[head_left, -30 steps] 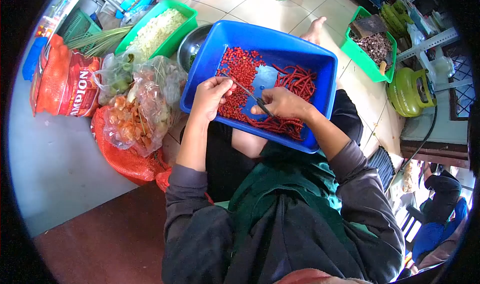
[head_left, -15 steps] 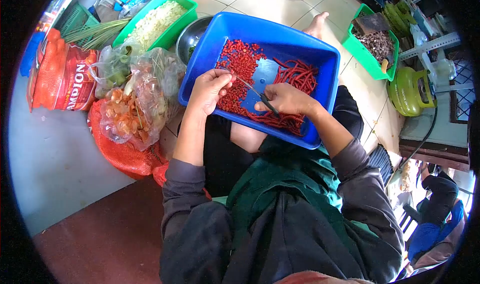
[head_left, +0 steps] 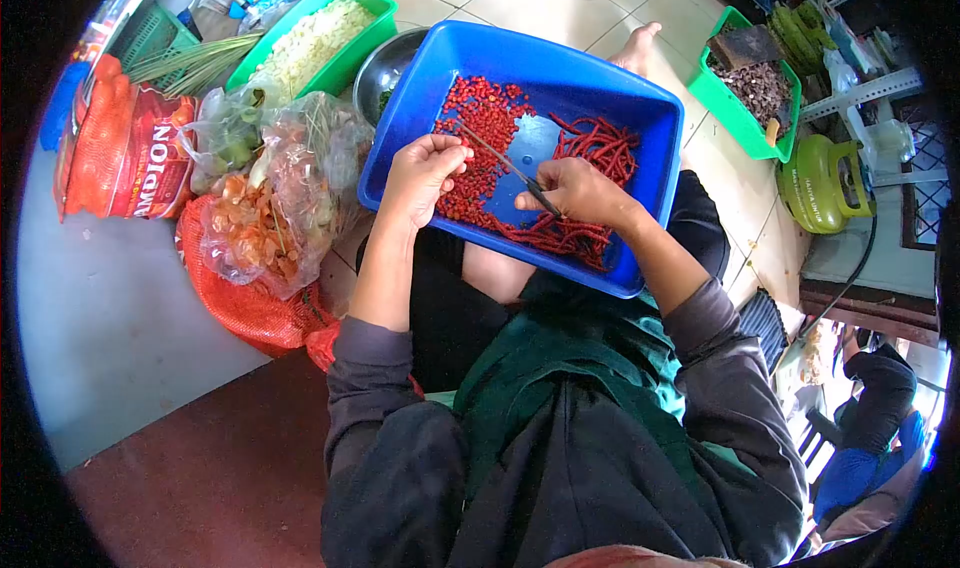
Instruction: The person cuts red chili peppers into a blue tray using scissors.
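Note:
A blue plastic tub [head_left: 590, 73] lies across my lap. My right hand [head_left: 580, 190] is closed round the dark handle of a knife [head_left: 510, 166], its thin blade pointing up and left toward my other hand. My left hand [head_left: 428, 173] is pinched over the tub's left side, with a small bit of red chili at the fingertips, mostly hidden. Chopped red chilies [head_left: 475, 118] cover the tub's left part. Whole red chilies [head_left: 600, 148] lie on the right, and more of them along the near edge beneath my right hand.
Left of the tub are a steel bowl [head_left: 375, 76], a green tray [head_left: 378, 30] of pale chopped pieces, plastic bags with onion skins [head_left: 255, 223] and a red mesh sack [head_left: 240, 293]. On the right stand another green tray [head_left: 720, 93] and a green gas cylinder [head_left: 815, 183].
The knife blade has swung slightly and now shows above my left fingertips instead of reaching into them. My left hand has barely shifted; the chilies look the same.

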`<state>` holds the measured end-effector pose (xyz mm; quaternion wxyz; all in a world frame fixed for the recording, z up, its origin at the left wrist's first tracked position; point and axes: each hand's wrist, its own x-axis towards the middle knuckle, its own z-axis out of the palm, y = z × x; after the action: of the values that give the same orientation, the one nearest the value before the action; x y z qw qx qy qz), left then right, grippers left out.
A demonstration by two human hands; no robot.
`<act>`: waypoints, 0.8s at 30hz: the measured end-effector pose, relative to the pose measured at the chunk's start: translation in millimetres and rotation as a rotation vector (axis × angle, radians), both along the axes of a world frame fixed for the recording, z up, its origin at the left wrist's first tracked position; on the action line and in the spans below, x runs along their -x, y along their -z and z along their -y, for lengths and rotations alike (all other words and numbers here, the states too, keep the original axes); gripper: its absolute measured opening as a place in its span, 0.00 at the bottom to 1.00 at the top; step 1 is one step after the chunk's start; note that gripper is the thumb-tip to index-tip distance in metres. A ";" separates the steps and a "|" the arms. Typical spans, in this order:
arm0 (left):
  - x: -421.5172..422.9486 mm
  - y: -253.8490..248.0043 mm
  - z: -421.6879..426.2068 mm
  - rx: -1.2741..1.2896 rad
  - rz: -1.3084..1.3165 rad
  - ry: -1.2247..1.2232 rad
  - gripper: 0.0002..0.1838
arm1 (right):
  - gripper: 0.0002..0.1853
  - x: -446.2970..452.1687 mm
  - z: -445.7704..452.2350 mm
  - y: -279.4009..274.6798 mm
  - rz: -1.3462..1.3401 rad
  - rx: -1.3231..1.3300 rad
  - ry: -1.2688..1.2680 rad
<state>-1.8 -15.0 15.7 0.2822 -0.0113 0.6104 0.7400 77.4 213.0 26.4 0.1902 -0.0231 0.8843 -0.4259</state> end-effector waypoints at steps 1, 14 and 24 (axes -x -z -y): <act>0.2 -0.5 -0.1 -0.011 0.006 -0.016 0.06 | 0.32 -0.3 -1.0 -3.0 0.009 -0.002 -0.001; 0.6 3.1 0.1 0.014 -0.008 0.013 0.04 | 0.34 -0.1 5.6 -4.6 0.019 -0.020 -0.015; 0.8 -1.0 -1.7 -0.005 0.014 -0.050 0.04 | 0.36 -1.7 -1.4 -7.7 0.054 -0.050 -0.054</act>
<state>-2.6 -13.3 16.7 0.2678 -0.0312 0.6062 0.7482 79.1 214.4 34.2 0.2257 -0.0307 0.8883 -0.3989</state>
